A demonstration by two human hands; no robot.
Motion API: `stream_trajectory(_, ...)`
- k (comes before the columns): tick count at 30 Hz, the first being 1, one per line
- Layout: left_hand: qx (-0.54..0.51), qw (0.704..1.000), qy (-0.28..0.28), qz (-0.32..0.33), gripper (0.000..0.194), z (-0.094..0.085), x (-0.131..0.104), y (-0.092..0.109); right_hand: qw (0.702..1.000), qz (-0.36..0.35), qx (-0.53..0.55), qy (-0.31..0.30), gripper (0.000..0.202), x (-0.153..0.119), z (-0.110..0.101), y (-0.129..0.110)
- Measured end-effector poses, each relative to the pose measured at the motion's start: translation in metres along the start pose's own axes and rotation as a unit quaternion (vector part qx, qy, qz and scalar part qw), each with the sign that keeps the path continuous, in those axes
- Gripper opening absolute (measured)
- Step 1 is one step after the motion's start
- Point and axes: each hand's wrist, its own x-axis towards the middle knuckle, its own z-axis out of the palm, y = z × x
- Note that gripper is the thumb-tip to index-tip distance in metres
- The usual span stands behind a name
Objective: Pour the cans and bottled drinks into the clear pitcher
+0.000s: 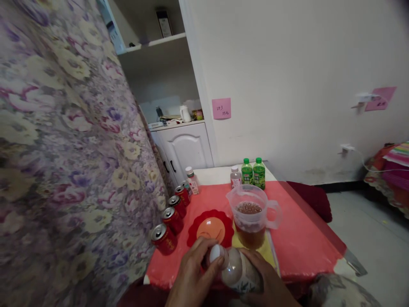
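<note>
Left hand (195, 269) grips the round white cap (216, 252) of a tilted, leaf-printed, clear plastic bottle (235, 270); right hand (267, 279) wraps its body. Position: near edge of red-covered bench (302, 238), before a translucent plastic jug (252, 219).

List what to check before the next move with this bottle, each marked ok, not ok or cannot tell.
1. Bottle held by both hands: ok; the left hand is at the white cap, the right hand around the body.
2. Cap loosened: cannot tell; it sits at the neck, but its tightness does not show.
3. Bottle upright: not ok; it is tilted, neck to the left.
4. Pitcher standing upright: ok; brown liquid is inside.
5. Left hand clear of the red plate: cannot tell; the fingers overlap its near edge in this view.
6. Red cans upright: ok; they stand in a row along the table's left side.
</note>
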Motion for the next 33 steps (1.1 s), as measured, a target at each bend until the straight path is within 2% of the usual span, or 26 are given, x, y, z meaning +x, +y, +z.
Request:
stream_trajectory(5,0.036,0.999,-0.008,-0.012,0.026,0.001,0.003,0.004,1.0,-0.009,-0.021,0.01,0.091,0.0,0.005,0.011)
stream_trajectory(9,0.001,1.0,-0.007,-0.002,0.022,0.0,0.003,0.002,1.0,0.006,0.004,0.002,0.093,-0.001,0.005,0.006)
stream_trajectory(12,-0.063,0.997,-0.034,0.001,0.03,-0.005,-0.001,-0.005,0.999,0.022,0.048,-0.006,0.091,-0.003,0.002,-0.003)
stream_trajectory(15,-0.094,0.994,-0.055,-0.025,0.038,-0.01,-0.007,-0.014,0.997,0.041,0.067,-0.016,0.091,-0.003,0.002,-0.008)
stream_trajectory(17,-0.085,0.994,-0.048,-0.04,0.045,-0.011,-0.01,-0.018,0.997,0.05,0.063,-0.02,0.095,-0.003,0.004,-0.007)
stream_trajectory(19,-0.07,0.996,-0.017,-0.047,0.05,-0.009,-0.01,-0.018,0.997,0.053,0.054,-0.017,0.098,-0.002,0.007,-0.004)
stream_trajectory(22,-0.053,0.997,0.023,-0.045,0.041,-0.005,-0.006,-0.013,0.998,0.05,0.036,-0.013,0.098,0.0,0.009,0.004)
stream_trajectory(26,-0.044,0.999,0.0,-0.011,0.023,-0.002,-0.002,-0.003,0.998,0.041,0.038,-0.018,0.1,-0.001,0.012,0.018)
stream_trajectory(29,-0.054,0.998,-0.014,-0.002,0.025,-0.002,-0.002,0.001,0.998,0.04,0.043,-0.01,0.098,-0.004,0.012,0.02)
stream_trajectory(33,-0.076,0.997,-0.022,-0.013,0.027,-0.002,-0.004,-0.005,0.999,0.03,0.042,-0.001,0.084,-0.008,0.009,0.004)
